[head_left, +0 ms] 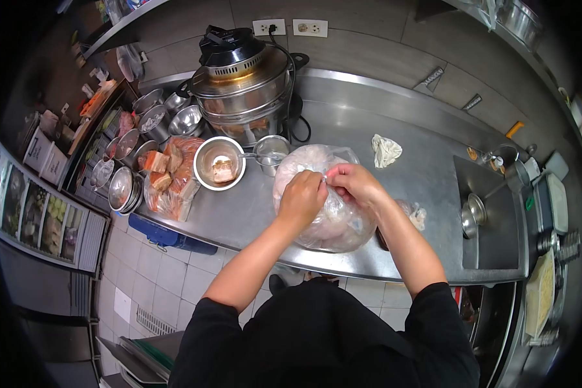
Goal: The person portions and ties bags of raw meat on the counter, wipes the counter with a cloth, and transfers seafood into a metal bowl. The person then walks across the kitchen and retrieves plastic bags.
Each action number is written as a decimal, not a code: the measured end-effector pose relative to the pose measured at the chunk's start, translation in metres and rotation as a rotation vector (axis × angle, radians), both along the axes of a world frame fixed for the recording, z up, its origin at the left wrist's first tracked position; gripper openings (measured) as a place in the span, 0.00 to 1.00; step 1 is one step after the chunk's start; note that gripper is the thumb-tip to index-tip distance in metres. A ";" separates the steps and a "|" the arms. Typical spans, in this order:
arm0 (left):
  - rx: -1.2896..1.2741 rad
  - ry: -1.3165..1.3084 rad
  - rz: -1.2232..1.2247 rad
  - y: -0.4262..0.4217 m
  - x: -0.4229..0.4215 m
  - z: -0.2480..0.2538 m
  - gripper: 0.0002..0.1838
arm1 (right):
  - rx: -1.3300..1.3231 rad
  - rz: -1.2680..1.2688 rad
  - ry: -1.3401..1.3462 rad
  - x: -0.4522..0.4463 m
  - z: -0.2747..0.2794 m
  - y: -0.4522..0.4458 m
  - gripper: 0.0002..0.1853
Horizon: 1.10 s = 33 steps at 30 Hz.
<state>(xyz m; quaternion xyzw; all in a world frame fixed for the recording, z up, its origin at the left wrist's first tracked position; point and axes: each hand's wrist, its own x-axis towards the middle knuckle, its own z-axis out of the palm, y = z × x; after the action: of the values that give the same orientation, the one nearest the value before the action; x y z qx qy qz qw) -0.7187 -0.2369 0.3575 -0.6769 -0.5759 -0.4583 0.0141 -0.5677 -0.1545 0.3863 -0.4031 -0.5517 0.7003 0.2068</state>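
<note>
A large clear plastic bag [343, 226] full of pale, pinkish contents, which look like raw meat, sits on the steel counter in front of me. My left hand [302, 199] pinches the gathered plastic at the top of the bag. Close beside it, my right hand [355, 184] has its fingertips closed on the same gathered plastic. Whether the plastic is knotted is hidden by my fingers. To the left stand a white-rimmed bowl [204, 161] with a piece of meat [224, 171] in it and a small metal pot [271, 169].
A glass-and-steel cooker [239, 97] stands at the back. Left lies a bag of meat chunks [168, 187] beside several metal bowls [119, 187]. A crumpled white cloth [386, 150] lies behind my right hand. The sink [491, 239] at right holds metal bowls.
</note>
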 end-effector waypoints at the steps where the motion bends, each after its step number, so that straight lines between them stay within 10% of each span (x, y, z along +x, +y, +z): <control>1: 0.010 0.020 -0.004 0.002 0.000 0.000 0.07 | 0.002 0.001 -0.001 0.001 0.001 0.000 0.03; 22: -0.078 0.098 0.049 0.006 -0.002 0.002 0.03 | 0.885 0.095 -0.577 0.006 -0.015 -0.002 0.04; 28: 0.071 -0.066 -0.001 -0.037 -0.038 -0.009 0.10 | 1.088 -0.130 -0.436 0.041 -0.008 -0.013 0.14; 30: -0.017 -0.165 0.163 -0.095 -0.050 0.001 0.14 | 0.659 -0.276 -0.212 0.046 0.011 -0.038 0.18; 33: -0.323 -0.228 0.318 -0.182 -0.082 -0.033 0.15 | 0.615 0.046 0.137 0.055 -0.003 -0.060 0.20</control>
<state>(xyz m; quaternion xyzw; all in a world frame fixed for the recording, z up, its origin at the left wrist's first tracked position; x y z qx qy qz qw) -0.8008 -0.4190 0.3243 -0.5152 -0.7386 -0.4259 -0.0876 -0.5127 -0.2147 0.3835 -0.2609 -0.7314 0.5306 0.3397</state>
